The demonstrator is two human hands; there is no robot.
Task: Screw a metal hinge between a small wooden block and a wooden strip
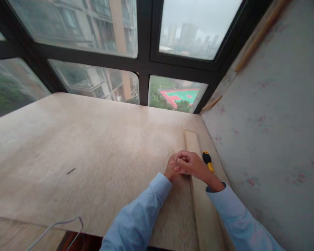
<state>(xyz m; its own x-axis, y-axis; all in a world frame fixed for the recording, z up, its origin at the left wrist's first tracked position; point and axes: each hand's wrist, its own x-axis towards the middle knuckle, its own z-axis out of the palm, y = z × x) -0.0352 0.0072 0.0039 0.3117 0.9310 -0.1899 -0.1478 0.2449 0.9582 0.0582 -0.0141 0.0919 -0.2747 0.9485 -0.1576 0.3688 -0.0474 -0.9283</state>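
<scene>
My two hands meet above the left edge of a long, pale wooden plank (208, 216). The fingers of my right hand (195, 164) are pinched together over the left one; whatever is between them is too small to make out. Partly covered by it, my left hand (170, 168) has its fingers curled in, and what it holds is hidden. Just right of the plank lies a short tool with a black and yellow handle (208, 161), possibly a screwdriver, close to my right wrist and not touched.
A broad plywood surface (102, 146) carries the plank, with a thin dark sliver (71, 170) at left. A pale cable (60, 222) loops at the front left edge. Dark-framed windows (143, 62) close off the back; a flowered wall (272, 139) stands at right.
</scene>
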